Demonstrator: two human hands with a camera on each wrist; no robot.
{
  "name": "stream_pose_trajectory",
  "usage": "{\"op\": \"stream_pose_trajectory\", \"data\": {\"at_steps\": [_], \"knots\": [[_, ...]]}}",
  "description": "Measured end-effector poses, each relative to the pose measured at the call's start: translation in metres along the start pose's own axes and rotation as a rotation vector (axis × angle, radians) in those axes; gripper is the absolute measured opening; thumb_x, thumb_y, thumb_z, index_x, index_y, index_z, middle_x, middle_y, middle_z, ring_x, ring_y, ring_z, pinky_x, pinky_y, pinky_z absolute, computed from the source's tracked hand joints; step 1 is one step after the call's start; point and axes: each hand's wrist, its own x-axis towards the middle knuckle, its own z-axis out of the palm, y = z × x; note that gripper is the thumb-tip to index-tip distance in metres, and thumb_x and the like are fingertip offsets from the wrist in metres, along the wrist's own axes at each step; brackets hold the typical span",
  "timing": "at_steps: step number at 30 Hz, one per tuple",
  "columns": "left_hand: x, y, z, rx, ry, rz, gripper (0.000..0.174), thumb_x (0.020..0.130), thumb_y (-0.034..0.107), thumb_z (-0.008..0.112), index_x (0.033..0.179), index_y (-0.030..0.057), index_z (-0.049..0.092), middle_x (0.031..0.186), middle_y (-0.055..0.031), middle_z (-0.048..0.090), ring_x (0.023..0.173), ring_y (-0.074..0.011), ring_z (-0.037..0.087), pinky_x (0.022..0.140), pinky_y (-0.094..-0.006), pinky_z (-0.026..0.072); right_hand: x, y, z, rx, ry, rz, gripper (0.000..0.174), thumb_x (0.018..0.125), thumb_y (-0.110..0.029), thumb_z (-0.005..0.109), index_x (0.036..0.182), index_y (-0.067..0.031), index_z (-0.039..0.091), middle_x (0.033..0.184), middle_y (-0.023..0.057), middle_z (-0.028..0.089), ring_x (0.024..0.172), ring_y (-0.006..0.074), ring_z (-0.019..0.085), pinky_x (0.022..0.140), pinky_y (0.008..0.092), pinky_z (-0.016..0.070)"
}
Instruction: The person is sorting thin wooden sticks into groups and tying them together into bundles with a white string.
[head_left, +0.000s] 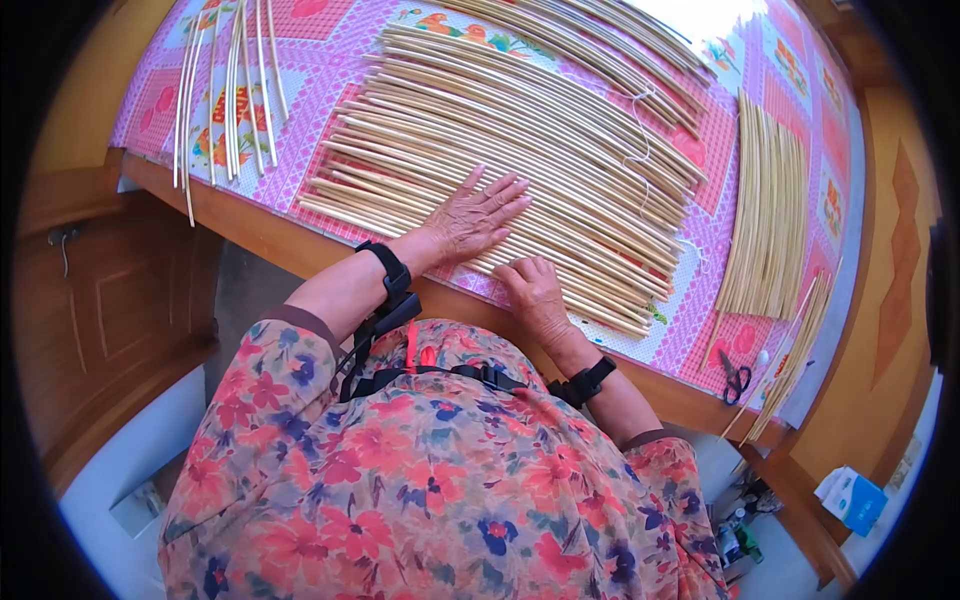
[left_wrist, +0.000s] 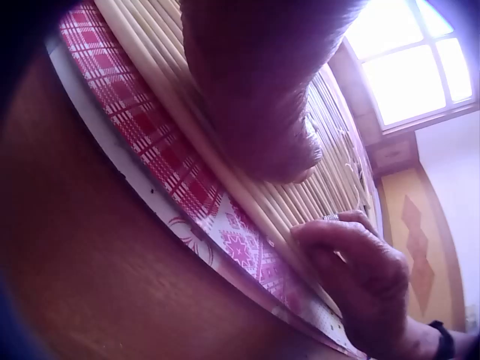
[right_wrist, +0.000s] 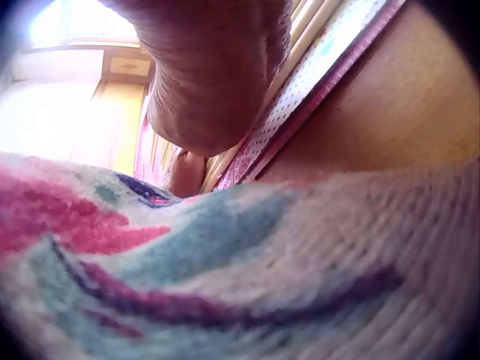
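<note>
Many pale, thin sticks (head_left: 500,130), like peeled reeds, lie side by side as a loose mat on the table. My left hand (head_left: 476,217) rests on the near part of the mat, fingers spread and straight across several sticks. Beside it, my right hand (head_left: 538,300) is at the mat's near edge with bent fingers, pinching the nearest stick (left_wrist: 281,241). In the left wrist view the right hand's fingertips (left_wrist: 304,231) sit right at that stick. The right wrist view shows mostly sleeve (right_wrist: 225,247) and the underside of the right hand (right_wrist: 214,97).
A patterned pink cloth (head_left: 330,230) covers the table. Loose sticks (head_left: 235,100) lie at the left, another row (head_left: 600,50) at the back. To the right are a sheaf of thinner stalks (head_left: 765,215), scissors (head_left: 735,378) and a smaller bunch (head_left: 795,350). White string (head_left: 635,150) crosses the mat.
</note>
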Motion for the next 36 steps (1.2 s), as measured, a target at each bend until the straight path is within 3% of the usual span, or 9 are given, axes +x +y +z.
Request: {"op": "stream_pose_trajectory", "data": {"at_steps": [10,16,19,20,21,23,24,28,36], "knots": [[0.002,0.001,-0.003,0.041,-0.03,-0.015,0.054,0.087,0.033,0.04,0.135,0.0122,0.029,0.143,-0.0055,0.023,0.134,-0.0199,0.017,0.108,-0.0476,0.0039,-0.008,0.003,0.003,0.058,0.052,-0.025,0.023,0.069,-0.01,0.053,0.092,-0.008,0.058,0.083,0.006,0.051,0.082,0.0233,0.05,0.074,0.0345,0.0401],[0.003,0.0,0.001,0.029,-0.048,-0.017,0.058,0.082,0.033,0.045,0.133,0.01,0.032,0.143,-0.0082,0.023,0.134,-0.0222,0.017,0.107,-0.0498,0.0046,0.0,0.004,-0.009,0.064,-0.153,-0.026,0.028,0.07,-0.008,0.053,0.098,-0.0064,0.057,0.085,0.008,0.052,0.083,0.0247,0.05,0.072,0.0354,0.0406],[0.005,0.0,-0.001,0.02,-0.041,-0.006,0.058,0.082,0.034,0.045,0.133,0.0098,0.032,0.143,-0.0085,0.022,0.134,-0.0224,0.016,0.107,-0.0497,0.0038,0.013,0.004,-0.014,0.035,0.089,0.053,0.03,0.071,-0.008,0.057,0.1,-0.0072,0.057,0.081,0.0088,0.052,0.079,0.0263,0.05,0.072,0.0376,0.0411],[0.002,0.001,0.0,0.008,-0.037,-0.01,0.059,0.082,0.034,0.046,0.133,0.0097,0.031,0.144,-0.0086,0.021,0.134,-0.0225,0.016,0.107,-0.0496,0.0034,0.017,0.007,-0.015,0.043,0.052,0.151,0.039,0.074,-0.013,0.059,0.111,-0.005,0.052,0.1,0.0127,0.053,0.098,0.0292,0.049,0.086,0.0406,0.0381],[0.001,0.003,-0.002,0.008,-0.042,0.004,0.059,0.082,0.034,0.046,0.133,0.0097,0.031,0.144,-0.0086,0.021,0.134,-0.0225,0.016,0.107,-0.0496,0.0034,0.021,0.01,-0.016,0.041,0.061,0.164,0.039,0.074,-0.013,0.059,0.111,-0.005,0.052,0.1,0.0127,0.053,0.098,0.0292,0.049,0.086,0.0406,0.0381],[0.003,0.004,-0.005,0.045,-0.087,-0.022,0.057,0.085,0.036,0.044,0.134,0.0104,0.031,0.144,-0.0074,0.021,0.134,-0.0214,0.015,0.107,-0.0493,0.0039,0.03,0.018,-0.02,-0.196,0.184,0.204,0.051,0.076,-0.023,0.06,0.12,-0.0029,0.045,0.121,0.0155,0.046,0.119,0.03,0.038,0.101,0.0438,0.0268],[0.004,0.004,-0.006,0.049,-0.113,-0.028,0.058,0.084,0.036,0.044,0.134,0.0104,0.03,0.144,-0.0075,0.021,0.134,-0.0213,0.015,0.107,-0.0491,0.0036,0.03,0.026,-0.017,-0.206,0.074,0.252,0.061,0.079,-0.033,0.058,0.127,-0.0014,0.037,0.135,0.0167,0.032,0.131,0.0301,0.02,0.108,0.0457,0.0117],[0.004,0.004,-0.006,0.015,-0.106,-0.014,0.06,0.082,0.034,0.048,0.134,0.0091,0.031,0.144,-0.0086,0.02,0.134,-0.0227,0.013,0.107,-0.0493,0.0031,0.027,0.041,-0.002,-0.267,0.029,0.289,0.069,0.079,-0.044,0.054,0.129,-0.0004,0.035,0.138,0.0161,0.03,0.133,0.0302,0.017,0.108,0.0457,0.0102],[0.003,0.003,-0.009,0.021,-0.097,-0.009,0.06,0.082,0.034,0.047,0.134,0.0086,0.03,0.143,-0.009,0.021,0.134,-0.0234,0.013,0.108,-0.0485,0.0026,0.027,0.042,-0.001,-0.252,0.035,0.285,0.071,0.078,-0.044,0.054,0.131,-0.0018,0.033,0.14,0.016,0.026,0.133,0.0301,0.016,0.108,0.0447,0.0084]]}}
